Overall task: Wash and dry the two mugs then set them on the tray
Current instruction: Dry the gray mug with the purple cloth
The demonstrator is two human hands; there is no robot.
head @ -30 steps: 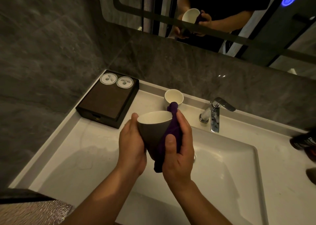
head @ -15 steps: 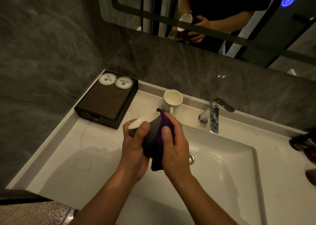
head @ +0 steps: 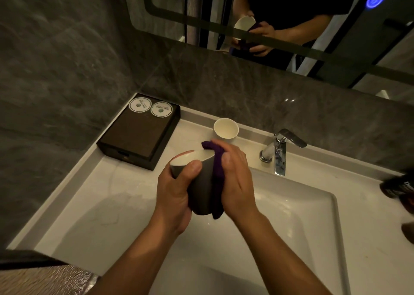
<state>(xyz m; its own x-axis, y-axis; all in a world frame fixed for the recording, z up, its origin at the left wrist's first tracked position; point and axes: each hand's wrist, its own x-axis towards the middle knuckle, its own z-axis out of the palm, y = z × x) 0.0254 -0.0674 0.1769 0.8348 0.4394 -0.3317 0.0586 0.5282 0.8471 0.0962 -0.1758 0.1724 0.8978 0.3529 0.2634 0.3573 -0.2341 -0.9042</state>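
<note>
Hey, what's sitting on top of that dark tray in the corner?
Two round white paper coasters lie side by side at the back of the dark tray. No mug is on it. Nothing covers its top.

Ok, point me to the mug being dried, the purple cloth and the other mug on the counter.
Grey mug (head: 200, 186), head view: dark outer wall between the hands.
Purple cloth (head: 216, 167), head view: fold pressed against the grey mug's side.
Second mug (head: 225, 128), head view: white inside, by the back wall.
</note>
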